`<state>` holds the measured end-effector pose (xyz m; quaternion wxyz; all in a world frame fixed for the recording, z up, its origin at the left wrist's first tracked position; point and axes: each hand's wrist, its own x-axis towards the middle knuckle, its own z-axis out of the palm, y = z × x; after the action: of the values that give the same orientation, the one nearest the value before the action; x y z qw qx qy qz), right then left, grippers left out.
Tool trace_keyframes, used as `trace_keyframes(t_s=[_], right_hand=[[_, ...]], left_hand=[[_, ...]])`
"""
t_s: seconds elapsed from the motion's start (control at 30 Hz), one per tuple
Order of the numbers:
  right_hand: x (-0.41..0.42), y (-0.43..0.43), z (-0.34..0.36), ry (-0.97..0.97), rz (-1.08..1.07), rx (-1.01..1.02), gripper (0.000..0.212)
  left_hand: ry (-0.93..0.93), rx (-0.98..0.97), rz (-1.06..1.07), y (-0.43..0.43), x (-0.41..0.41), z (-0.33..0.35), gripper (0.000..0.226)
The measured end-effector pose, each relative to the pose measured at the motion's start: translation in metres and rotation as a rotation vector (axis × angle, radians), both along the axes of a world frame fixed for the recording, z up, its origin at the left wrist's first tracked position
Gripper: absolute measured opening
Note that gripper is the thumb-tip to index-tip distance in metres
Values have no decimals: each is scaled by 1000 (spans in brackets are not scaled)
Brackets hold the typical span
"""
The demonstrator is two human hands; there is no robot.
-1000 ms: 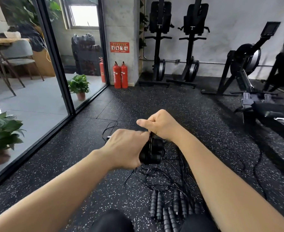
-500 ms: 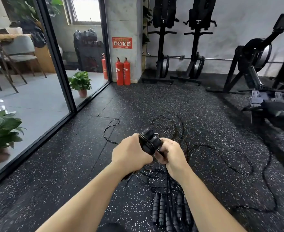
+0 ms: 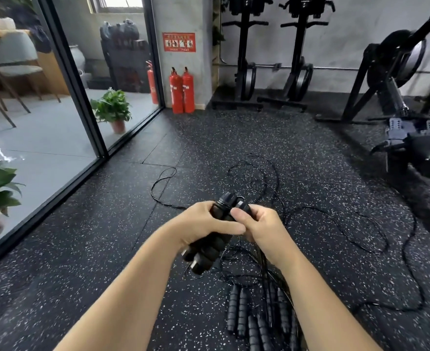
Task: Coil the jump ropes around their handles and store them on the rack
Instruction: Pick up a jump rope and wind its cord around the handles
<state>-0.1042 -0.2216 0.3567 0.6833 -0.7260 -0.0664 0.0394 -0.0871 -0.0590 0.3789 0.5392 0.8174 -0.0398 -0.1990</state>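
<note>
Left hand [image 3: 203,225] is wrapped round a pair of black handles [image 3: 215,236] held together, thumb laid across them; the handles tilt, top ends away from the person, butt ends low and toward the body. Right hand [image 3: 258,225] sits just right of the handles, touching them, thumb and fingers pinching at the top end, most likely nipping the thin black cord [image 3: 241,198] where it loops there; the cord inside the pinch is too thin to confirm.

Judged step: winding the cord round the paired handles. To do it well: left hand keeps both handles square and tight so they do not scissor; right hand feeds cord under light tension, laying turns side by side from the top end down, not stacked. Slack must run free.

Beyond the handles, loose cord [image 3: 335,224] sprawls over the speckled rubber floor [image 3: 107,236] ahead and right of them, several loops overlapping, so snagging is the risk; shake loops apart before pulling. Below the handles, nearer the person, more jump-rope handles [image 3: 236,310] lie in a bunch, uncoiled.

No rack visible. Two red extinguishers [image 3: 182,91] stand far beyond the handles, by the pillar.
</note>
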Motion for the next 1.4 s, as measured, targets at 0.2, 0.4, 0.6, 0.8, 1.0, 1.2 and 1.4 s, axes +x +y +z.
trace_keyframes(t_s=[0.2,0.4,0.6,0.8,1.0,1.2,1.4], right_hand=[[8,-9,2,0,40,24,21],[14,-8,-7,42,65,2,16],[24,-10,-20,-6,-141,-472,49],[14,-4,-9,-193,-204,-913,45],[3,24,14,-433,-107,-1087,49],[3,37,23,-678,-140,-1161,56],[11,22,25,-575,-49,-1213,61]], left_hand=[[129,-209,-24,3,-2,-16,42],[80,-259,113,-6,-2,-29,34],[48,-269,304,14,7,-26,25],[29,-188,395,40,12,-28,28],[-64,75,415,49,18,-36,36],[-292,835,178,36,3,-26,34],[-547,1069,-206,5,-20,-17,35]])
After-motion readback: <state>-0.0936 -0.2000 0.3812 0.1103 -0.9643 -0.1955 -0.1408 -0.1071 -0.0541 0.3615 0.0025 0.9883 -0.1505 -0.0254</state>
